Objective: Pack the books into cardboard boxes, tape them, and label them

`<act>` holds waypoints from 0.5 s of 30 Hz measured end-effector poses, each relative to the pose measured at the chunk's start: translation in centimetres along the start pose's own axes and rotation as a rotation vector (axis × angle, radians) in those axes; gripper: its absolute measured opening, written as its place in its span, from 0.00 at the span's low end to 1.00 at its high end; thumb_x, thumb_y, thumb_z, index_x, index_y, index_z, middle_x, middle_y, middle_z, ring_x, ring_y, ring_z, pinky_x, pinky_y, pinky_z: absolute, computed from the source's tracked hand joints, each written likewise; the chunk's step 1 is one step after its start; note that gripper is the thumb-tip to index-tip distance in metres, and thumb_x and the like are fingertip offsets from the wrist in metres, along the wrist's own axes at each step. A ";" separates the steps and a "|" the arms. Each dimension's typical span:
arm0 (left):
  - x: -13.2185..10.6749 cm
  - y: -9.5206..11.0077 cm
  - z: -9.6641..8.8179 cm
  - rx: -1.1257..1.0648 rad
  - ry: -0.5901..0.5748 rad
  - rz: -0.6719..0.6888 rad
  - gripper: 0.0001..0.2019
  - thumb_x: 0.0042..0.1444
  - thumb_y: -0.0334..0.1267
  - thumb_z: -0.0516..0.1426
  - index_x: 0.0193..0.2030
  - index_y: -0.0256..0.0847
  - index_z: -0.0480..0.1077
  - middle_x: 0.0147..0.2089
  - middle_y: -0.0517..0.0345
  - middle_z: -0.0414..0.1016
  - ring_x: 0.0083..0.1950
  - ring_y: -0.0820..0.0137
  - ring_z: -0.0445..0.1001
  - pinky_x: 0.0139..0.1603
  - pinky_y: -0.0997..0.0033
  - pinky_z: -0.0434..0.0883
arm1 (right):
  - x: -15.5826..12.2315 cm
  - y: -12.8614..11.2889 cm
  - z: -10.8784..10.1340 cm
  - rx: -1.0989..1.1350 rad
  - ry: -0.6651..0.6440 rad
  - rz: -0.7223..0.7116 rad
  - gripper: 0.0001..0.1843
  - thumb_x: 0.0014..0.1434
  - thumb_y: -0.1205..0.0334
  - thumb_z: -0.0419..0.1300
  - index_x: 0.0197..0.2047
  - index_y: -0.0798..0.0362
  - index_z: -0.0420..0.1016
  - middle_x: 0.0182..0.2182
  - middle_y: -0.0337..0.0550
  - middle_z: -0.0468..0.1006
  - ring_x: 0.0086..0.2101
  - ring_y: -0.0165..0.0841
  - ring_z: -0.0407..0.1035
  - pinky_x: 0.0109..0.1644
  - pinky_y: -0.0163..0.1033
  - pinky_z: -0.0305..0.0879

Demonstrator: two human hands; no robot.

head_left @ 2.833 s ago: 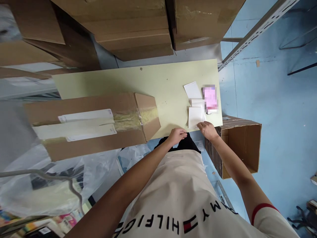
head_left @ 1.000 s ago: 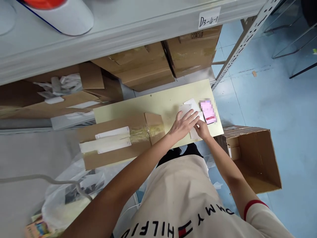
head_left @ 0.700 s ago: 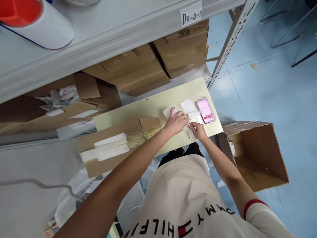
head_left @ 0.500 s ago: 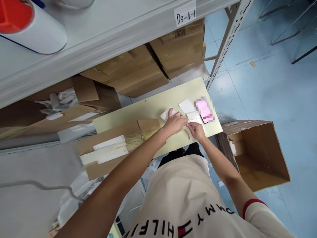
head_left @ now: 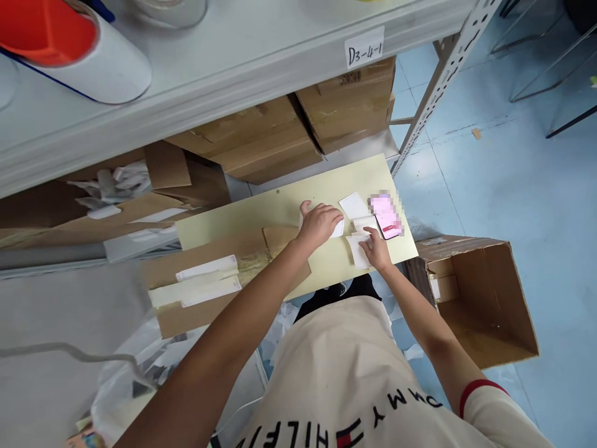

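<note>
My left hand [head_left: 321,225] spans a white card [head_left: 338,229], thumb at its left side and fingers curled over its right; most of the card is hidden under the hand. My right hand [head_left: 377,252] rests against a white paper slip [head_left: 357,251] near the front edge of the table, thumb and index finger apart. Just beyond its fingertips lies a small white stack [head_left: 365,223], its kind unclear. Another white card [head_left: 353,205] lies farther back. A phone with a blurred pink screen [head_left: 387,214] is to the right of these.
The pale yellow table [head_left: 252,214] also bears a flattened, taped cardboard piece [head_left: 205,264] on the left. An open cardboard box [head_left: 489,298] stands on the floor at right. Behind are a metal shelf [head_left: 289,68] and closed cartons [head_left: 349,109]; an open carton [head_left: 172,177] holds white packing scraps.
My hands, close together before, have moved apart. The left has shifted slightly left with the white card, and the right hand's fingers have spread over the paper slip. The view has shifted a little.
</note>
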State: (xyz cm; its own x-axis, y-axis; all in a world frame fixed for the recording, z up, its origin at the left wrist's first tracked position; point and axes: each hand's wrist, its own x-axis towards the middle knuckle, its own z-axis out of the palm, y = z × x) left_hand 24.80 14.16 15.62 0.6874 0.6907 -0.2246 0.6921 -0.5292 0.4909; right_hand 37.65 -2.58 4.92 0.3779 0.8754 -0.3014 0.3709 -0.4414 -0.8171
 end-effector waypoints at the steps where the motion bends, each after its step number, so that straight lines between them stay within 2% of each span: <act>1: -0.1 -0.2 -0.4 -0.028 0.049 -0.028 0.12 0.62 0.36 0.54 0.31 0.44 0.77 0.40 0.51 0.82 0.47 0.58 0.75 0.63 0.43 0.48 | 0.0 0.1 -0.2 0.007 0.005 0.000 0.23 0.59 0.61 0.58 0.59 0.50 0.66 0.39 0.47 0.80 0.39 0.45 0.76 0.44 0.49 0.71; 3: -0.3 -0.6 -1.3 -0.128 0.146 -0.088 0.11 0.61 0.37 0.55 0.32 0.44 0.77 0.40 0.52 0.83 0.46 0.59 0.76 0.63 0.46 0.52 | 0.1 0.0 -0.5 0.039 0.045 -0.021 0.26 0.58 0.58 0.60 0.59 0.51 0.66 0.45 0.51 0.79 0.44 0.46 0.75 0.49 0.53 0.70; 5: -0.9 -0.8 -2.0 -0.303 0.241 -0.152 0.09 0.59 0.40 0.57 0.33 0.43 0.78 0.40 0.52 0.83 0.44 0.60 0.77 0.59 0.52 0.60 | 0.0 -1.1 -1.1 0.096 0.136 -0.075 0.33 0.55 0.51 0.65 0.61 0.53 0.64 0.53 0.57 0.75 0.53 0.50 0.70 0.57 0.57 0.66; 8: -2.2 -0.3 -3.0 -0.638 0.360 -0.228 0.11 0.55 0.46 0.60 0.33 0.41 0.79 0.38 0.53 0.83 0.39 0.63 0.78 0.46 0.63 0.69 | -0.3 -4.8 -1.8 0.276 0.213 -0.155 0.45 0.48 0.42 0.69 0.64 0.52 0.59 0.60 0.60 0.68 0.61 0.51 0.63 0.62 0.60 0.61; 11: -4.5 0.8 -4.4 -0.907 0.426 -0.259 0.17 0.50 0.52 0.63 0.32 0.39 0.79 0.34 0.53 0.83 0.35 0.65 0.77 0.38 0.67 0.71 | -0.9 -10.0 -2.1 0.555 0.084 -0.216 0.49 0.46 0.40 0.71 0.65 0.46 0.56 0.54 0.53 0.74 0.54 0.45 0.71 0.57 0.54 0.68; 13: -6.6 1.4 -5.5 -1.040 0.442 -0.262 0.20 0.47 0.55 0.64 0.32 0.38 0.79 0.34 0.52 0.82 0.34 0.66 0.76 0.35 0.68 0.71 | -1.5 -13.5 -1.8 0.696 0.014 -0.231 0.46 0.46 0.43 0.72 0.64 0.45 0.58 0.44 0.46 0.79 0.44 0.40 0.75 0.50 0.49 0.72; 15: -9.5 1.5 -6.6 -1.160 0.437 -0.239 0.23 0.45 0.57 0.66 0.36 0.37 0.78 0.36 0.51 0.82 0.35 0.65 0.77 0.35 0.69 0.72 | -2.2 -16.5 -1.3 0.784 0.011 -0.219 0.41 0.48 0.47 0.72 0.61 0.45 0.60 0.37 0.40 0.80 0.37 0.36 0.75 0.45 0.44 0.73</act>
State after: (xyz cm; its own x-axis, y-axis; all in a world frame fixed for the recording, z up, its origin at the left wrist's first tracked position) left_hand 17.88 10.05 24.10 0.2885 0.9314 -0.2220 0.0367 0.2209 0.9746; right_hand 31.83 2.47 19.71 0.3759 0.9219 -0.0935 -0.2632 0.0095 -0.9647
